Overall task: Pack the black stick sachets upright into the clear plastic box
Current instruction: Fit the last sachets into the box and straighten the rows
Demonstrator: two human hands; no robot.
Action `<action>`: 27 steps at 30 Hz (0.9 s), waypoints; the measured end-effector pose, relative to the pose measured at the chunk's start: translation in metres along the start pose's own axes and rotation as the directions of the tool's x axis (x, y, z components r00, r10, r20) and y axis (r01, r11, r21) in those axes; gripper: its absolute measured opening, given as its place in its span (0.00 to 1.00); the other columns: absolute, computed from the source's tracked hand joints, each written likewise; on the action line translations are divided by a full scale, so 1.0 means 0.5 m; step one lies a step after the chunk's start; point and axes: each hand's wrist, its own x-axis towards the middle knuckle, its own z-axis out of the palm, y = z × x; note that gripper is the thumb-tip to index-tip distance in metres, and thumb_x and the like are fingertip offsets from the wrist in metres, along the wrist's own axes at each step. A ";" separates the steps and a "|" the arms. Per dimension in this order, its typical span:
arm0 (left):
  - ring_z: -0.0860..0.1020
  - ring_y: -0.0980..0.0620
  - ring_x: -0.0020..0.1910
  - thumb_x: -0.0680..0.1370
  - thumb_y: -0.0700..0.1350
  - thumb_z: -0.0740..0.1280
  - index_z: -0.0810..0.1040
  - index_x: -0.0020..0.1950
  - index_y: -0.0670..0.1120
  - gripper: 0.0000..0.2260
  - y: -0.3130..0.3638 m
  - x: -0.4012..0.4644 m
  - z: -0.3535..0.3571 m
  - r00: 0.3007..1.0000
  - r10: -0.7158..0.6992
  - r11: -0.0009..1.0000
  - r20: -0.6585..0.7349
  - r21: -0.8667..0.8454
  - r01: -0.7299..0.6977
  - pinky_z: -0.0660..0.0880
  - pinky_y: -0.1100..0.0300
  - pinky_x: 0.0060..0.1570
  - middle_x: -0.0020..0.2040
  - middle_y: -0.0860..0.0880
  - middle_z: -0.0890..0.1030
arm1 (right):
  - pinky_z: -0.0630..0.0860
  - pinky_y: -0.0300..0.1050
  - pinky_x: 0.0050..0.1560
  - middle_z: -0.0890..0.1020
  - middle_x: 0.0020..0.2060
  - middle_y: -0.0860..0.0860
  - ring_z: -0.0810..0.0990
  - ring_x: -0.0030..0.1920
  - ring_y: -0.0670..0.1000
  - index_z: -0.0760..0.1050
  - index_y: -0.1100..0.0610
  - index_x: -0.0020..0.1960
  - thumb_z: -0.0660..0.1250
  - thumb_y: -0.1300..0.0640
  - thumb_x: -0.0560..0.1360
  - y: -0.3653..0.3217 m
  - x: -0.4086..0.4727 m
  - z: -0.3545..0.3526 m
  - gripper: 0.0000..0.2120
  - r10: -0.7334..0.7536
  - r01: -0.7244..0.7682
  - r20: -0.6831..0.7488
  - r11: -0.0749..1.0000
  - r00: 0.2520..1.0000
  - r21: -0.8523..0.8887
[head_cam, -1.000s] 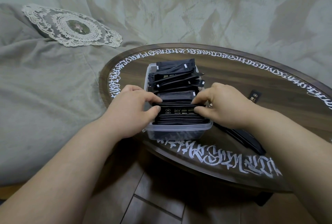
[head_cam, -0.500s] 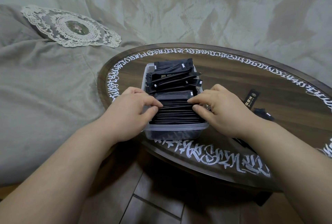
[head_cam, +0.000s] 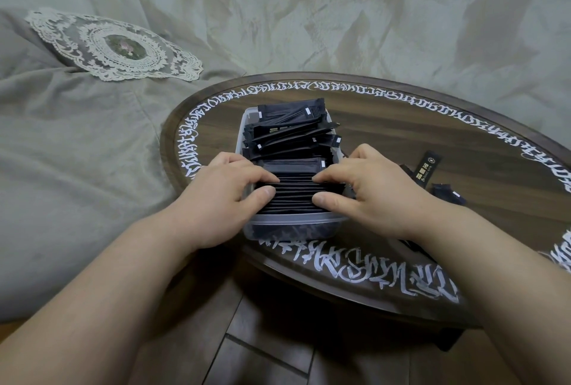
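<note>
1. Clear plastic box [head_cam: 296, 225] sits at near edge of round wooden surface [head_cam: 401, 137]; black stick sachets [head_cam: 296, 196] packed on edge in its near half; far half piled loosely.
2. Left hand [head_cam: 222, 196] and right hand [head_cam: 370, 196] pinch the packed row from either end, thumbs and fingers curled on it.
3. Loose sachet [head_cam: 428, 168] lies right of the box.

Clear plastic box [head_cam: 290, 224] on bench, packed with black stick sachets [head_cam: 296, 196] on edge; more piled askew at far end [head_cam: 290, 131].
</note>
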 end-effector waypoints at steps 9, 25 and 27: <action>0.62 0.53 0.64 0.75 0.64 0.45 0.71 0.71 0.54 0.31 -0.008 -0.010 0.033 0.999 0.040 0.998 0.005 0.038 -0.040 0.61 0.56 0.66 0.55 0.59 0.70 | 0.67 0.47 0.60 0.75 0.54 0.42 0.62 0.58 0.47 0.68 0.43 0.70 0.47 0.27 0.65 0.006 -0.004 0.005 0.39 -0.031 0.032 0.026 0.999 0.999 -0.043; 0.54 0.54 0.75 0.72 0.46 0.52 0.69 0.72 0.52 0.28 -0.022 -0.035 0.003 0.999 -0.034 0.999 0.014 -0.031 0.034 0.49 0.65 0.70 0.67 0.57 0.72 | 0.65 0.45 0.61 0.73 0.47 0.39 0.63 0.59 0.48 0.71 0.46 0.69 0.54 0.41 0.77 0.011 -0.008 0.013 0.23 -0.053 0.053 -0.046 0.999 0.998 -0.013; 0.54 0.54 0.74 0.72 0.46 0.51 0.68 0.73 0.52 0.29 -0.017 -0.033 0.007 0.999 -0.040 0.999 0.009 -0.004 0.040 0.50 0.64 0.71 0.67 0.57 0.71 | 0.65 0.45 0.60 0.72 0.47 0.38 0.63 0.59 0.48 0.71 0.46 0.68 0.54 0.41 0.77 0.012 -0.008 0.014 0.23 -0.055 0.054 -0.050 0.998 0.997 -0.018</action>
